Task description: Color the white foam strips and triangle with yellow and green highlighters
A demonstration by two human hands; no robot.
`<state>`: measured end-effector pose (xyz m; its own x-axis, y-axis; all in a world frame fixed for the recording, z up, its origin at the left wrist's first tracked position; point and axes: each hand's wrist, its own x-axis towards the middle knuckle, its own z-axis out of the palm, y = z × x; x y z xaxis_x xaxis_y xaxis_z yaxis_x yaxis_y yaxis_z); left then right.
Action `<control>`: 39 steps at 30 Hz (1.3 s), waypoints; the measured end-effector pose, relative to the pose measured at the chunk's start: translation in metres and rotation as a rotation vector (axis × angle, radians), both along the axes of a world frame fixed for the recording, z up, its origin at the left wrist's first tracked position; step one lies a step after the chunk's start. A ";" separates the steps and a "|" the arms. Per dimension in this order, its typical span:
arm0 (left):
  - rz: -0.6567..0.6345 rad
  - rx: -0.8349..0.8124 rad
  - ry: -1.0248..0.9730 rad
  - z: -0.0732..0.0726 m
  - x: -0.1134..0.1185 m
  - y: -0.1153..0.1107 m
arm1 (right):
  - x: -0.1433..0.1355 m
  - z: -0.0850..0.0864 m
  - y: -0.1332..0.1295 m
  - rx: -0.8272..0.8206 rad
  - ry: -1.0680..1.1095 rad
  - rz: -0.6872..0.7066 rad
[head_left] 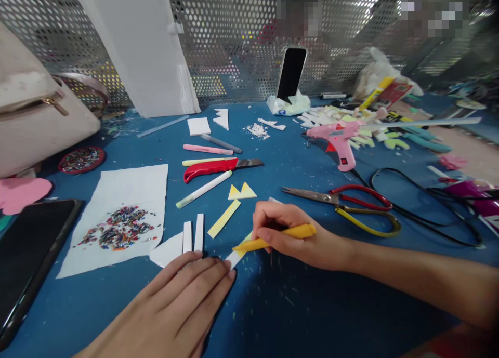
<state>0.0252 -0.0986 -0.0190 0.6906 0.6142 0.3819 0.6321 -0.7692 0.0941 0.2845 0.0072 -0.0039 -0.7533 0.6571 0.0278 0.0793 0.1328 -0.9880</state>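
Note:
My right hand (286, 233) is closed around a yellow marker (290, 236), its tip touching a narrow strip (236, 257) that is part white, part yellow-green. My left hand (191, 295) lies flat with fingers stretched out, pressing the strip's near end to the table. Just beyond its fingertips are two white strips (199, 232) and a white rounded piece (167, 250), partly covered by the hand. A yellow strip (224, 219) and a zigzag-cut yellow piece (242, 191) lie ahead of the marker.
Scissors (337, 198) and a pink glue gun (339, 140) with a black cord lie to the right. A red-handled knife (218, 167) and several pens are ahead. At left, a paper (117, 186) bears colourful bits beside a phone (35, 259). Another phone (291, 75) stands at the back.

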 end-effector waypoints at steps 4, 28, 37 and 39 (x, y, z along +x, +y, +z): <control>0.005 0.000 0.004 -0.002 0.000 0.000 | 0.001 0.001 0.000 -0.055 -0.014 0.039; 0.005 -0.010 -0.002 0.002 0.001 0.000 | 0.000 0.000 0.000 -0.060 -0.041 0.038; 0.010 -0.025 0.012 0.001 0.001 -0.002 | 0.000 -0.001 0.000 -0.009 -0.066 0.034; 0.010 -0.019 0.002 0.000 0.001 -0.002 | 0.000 0.000 0.000 0.016 -0.070 0.047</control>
<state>0.0260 -0.1002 -0.0192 0.6852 0.6283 0.3686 0.6398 -0.7610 0.1078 0.2845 0.0074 -0.0041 -0.7836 0.6210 -0.0161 0.1419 0.1537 -0.9779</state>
